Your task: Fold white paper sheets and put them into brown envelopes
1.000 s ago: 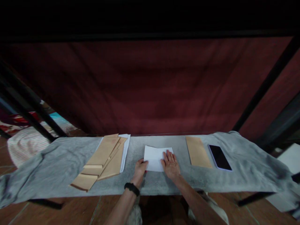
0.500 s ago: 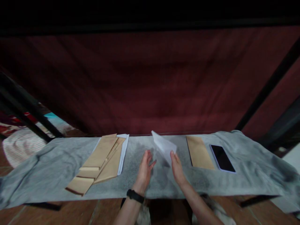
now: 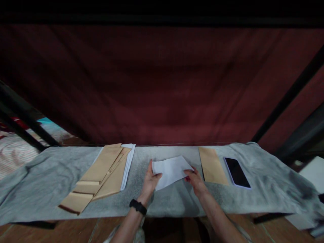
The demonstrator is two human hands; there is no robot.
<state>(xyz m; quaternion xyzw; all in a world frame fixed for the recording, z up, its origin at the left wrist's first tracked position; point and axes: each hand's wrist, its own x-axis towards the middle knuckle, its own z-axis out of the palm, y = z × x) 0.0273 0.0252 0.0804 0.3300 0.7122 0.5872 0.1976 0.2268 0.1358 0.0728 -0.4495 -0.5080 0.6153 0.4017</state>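
Observation:
A folded white sheet of paper point(image 3: 170, 170) is held just above the grey cloth point(image 3: 50, 172) that covers the table. My left hand point(image 3: 150, 182) grips the sheet's left edge, thumb on top. My right hand point(image 3: 195, 180) pinches its right edge. A black band sits on my left wrist. A single brown envelope point(image 3: 212, 165) lies just right of my right hand.
A fanned pile of brown envelopes point(image 3: 101, 175) lies on white sheets point(image 3: 128, 162) at the left. A dark phone point(image 3: 237, 172) rests right of the single envelope. A dark red curtain hangs behind the table. Black frame bars stand at both sides.
A second ago the sheet lay flat under both hands. My right hand then lifted it on edge, with the left hand open. Now both hands hold it, nearly level.

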